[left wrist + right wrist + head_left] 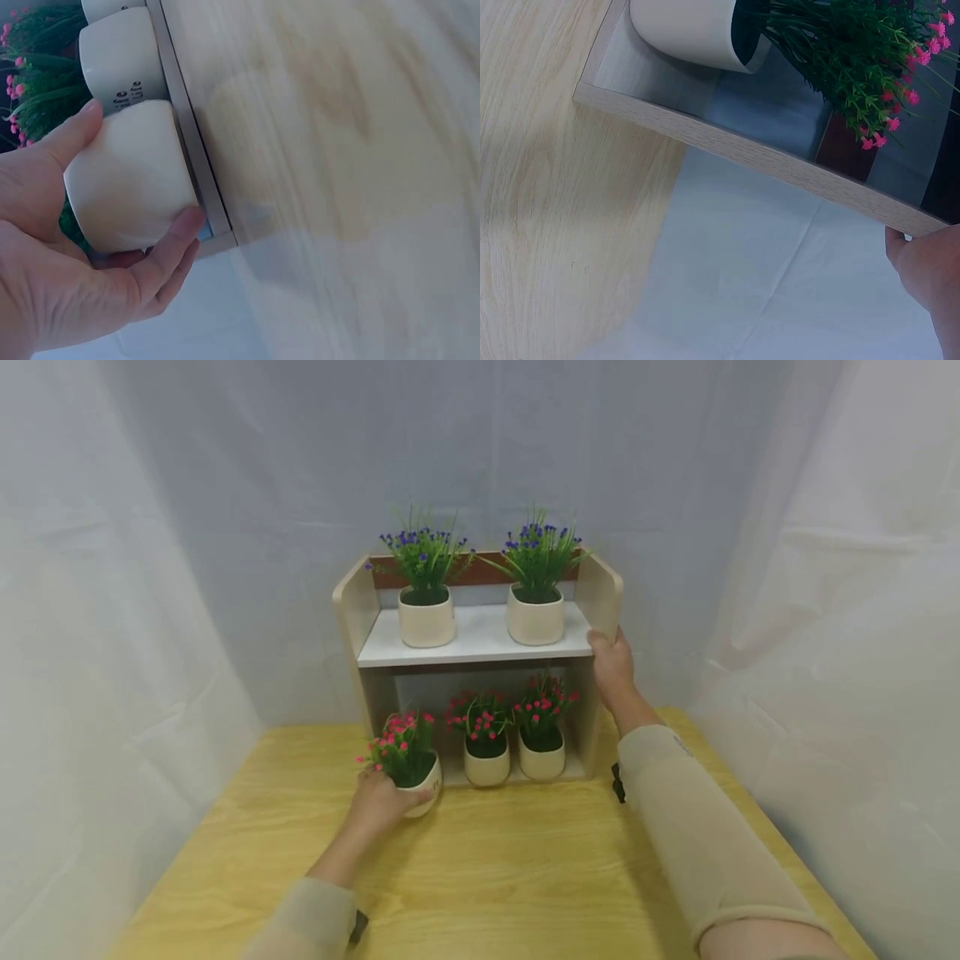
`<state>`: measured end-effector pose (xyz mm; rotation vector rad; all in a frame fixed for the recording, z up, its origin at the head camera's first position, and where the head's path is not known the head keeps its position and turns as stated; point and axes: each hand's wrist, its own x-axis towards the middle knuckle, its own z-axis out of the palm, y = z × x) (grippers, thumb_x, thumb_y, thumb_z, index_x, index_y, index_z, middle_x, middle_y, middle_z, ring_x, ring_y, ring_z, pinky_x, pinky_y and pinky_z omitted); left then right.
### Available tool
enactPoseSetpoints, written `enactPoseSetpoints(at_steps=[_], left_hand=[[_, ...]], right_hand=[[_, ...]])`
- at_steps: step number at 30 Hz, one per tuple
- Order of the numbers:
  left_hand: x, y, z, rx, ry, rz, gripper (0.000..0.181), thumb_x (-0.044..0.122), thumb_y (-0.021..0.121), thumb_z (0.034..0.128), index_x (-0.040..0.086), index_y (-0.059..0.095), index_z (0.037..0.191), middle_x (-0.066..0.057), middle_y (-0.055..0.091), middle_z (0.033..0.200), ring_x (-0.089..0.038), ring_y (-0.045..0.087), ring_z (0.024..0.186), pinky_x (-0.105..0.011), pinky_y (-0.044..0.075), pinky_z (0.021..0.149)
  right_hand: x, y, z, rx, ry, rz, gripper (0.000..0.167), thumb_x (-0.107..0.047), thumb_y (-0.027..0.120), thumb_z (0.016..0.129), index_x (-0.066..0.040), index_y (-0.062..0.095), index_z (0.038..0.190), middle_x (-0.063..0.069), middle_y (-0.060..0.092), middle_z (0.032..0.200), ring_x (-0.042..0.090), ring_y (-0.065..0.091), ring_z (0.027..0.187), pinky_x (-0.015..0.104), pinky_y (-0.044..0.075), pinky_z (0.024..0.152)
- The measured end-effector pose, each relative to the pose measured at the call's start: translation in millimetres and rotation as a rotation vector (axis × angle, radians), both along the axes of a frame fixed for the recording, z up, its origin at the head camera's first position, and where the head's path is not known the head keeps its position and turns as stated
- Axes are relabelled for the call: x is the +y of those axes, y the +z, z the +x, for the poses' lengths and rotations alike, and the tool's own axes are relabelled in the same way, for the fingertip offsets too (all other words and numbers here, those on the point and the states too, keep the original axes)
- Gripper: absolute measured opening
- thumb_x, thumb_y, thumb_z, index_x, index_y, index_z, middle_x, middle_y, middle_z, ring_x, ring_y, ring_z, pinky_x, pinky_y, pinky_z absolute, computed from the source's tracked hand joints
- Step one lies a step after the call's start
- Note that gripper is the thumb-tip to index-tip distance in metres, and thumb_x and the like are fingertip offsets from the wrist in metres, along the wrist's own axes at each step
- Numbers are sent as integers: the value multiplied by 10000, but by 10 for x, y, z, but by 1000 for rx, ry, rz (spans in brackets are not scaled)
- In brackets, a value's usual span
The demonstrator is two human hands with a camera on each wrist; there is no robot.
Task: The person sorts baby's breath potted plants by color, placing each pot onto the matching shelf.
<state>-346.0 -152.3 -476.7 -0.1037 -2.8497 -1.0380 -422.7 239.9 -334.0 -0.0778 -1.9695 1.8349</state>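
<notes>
My left hand (377, 803) grips a white flowerpot (131, 176) with pink flowers (397, 739), thumb and fingers on opposite sides. The pot is tilted at the lower left front of a two-tier wooden shelf (480, 625). In the left wrist view it is close to the bottom board's front edge; whether it touches the board I cannot tell. On the right, my right hand (613, 670) holds the shelf's side panel (757, 159) at the height of the upper board. Most of that hand's fingers are hidden in the right wrist view.
Two more pink-flowered pots (487, 768) (542, 763) stand on the lower tier, centre and right. Two pots with purple flowers (427, 620) (536, 618) stand on the upper board. The shelf is on a yellow wood-grain table (495, 877), with white curtains (150, 610) around it.
</notes>
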Motion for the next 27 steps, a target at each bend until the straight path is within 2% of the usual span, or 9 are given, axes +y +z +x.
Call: enactPoseSetpoints(at_steps=[6,10,15,20,22,24,27], left_hand=[[83,-12,-6,-39,50,49,1222,507,883,874,-262,231,1565,-520,370,1499,-674,550,1314,-726,513,1117],[103,-21,-22,-40,67,47,1222,512,887,861,-285,259,1542,-532,349,1528,-679,537,1332,-718,504,1137],[115,-31,-51,-12,55,18,1134,510,892,850,-232,376,1535,-533,372,1531,-656,508,1363,-725,515,1117],[112,-27,-57,-43,22,16,1164,513,878,878,-213,303,1584,-547,281,1593,-709,391,1452,-764,481,1128],[114,-18,-53,-75,17,43,1184,502,871,887,-211,254,1602,-532,234,1627,-711,352,1482,-766,453,1152],[118,-3,-48,-100,19,83,1167,468,870,884,-183,243,1622,-511,233,1634,-692,387,1466,-761,448,1166],[130,16,-49,-130,25,151,1093,336,845,856,-209,254,1598,-470,265,1610,-626,457,1407,-727,454,1189]], right_hand=[[-17,-2,0,-4,-8,-11,598,-264,514,1114,-37,377,1649,189,463,1683,329,402,1584,454,247,1388],[-22,-17,1,-7,-8,-12,610,-281,511,1113,-43,369,1656,186,459,1686,323,402,1579,448,244,1388],[-17,-19,-19,8,-16,-14,609,-284,523,1110,-47,383,1653,185,471,1681,321,407,1581,448,243,1388],[0,-26,-54,10,-21,-14,600,-269,535,1105,-43,400,1644,185,479,1673,315,404,1581,448,244,1388],[8,-31,-62,13,-22,-12,591,-260,540,1105,-38,411,1637,190,484,1664,316,406,1575,449,246,1387],[12,-32,-63,14,-20,-16,592,-258,540,1105,-36,409,1638,190,484,1665,314,407,1573,447,245,1387],[17,-25,-53,17,-22,-14,593,-261,532,1106,-35,404,1640,196,481,1665,319,409,1568,452,248,1386]])
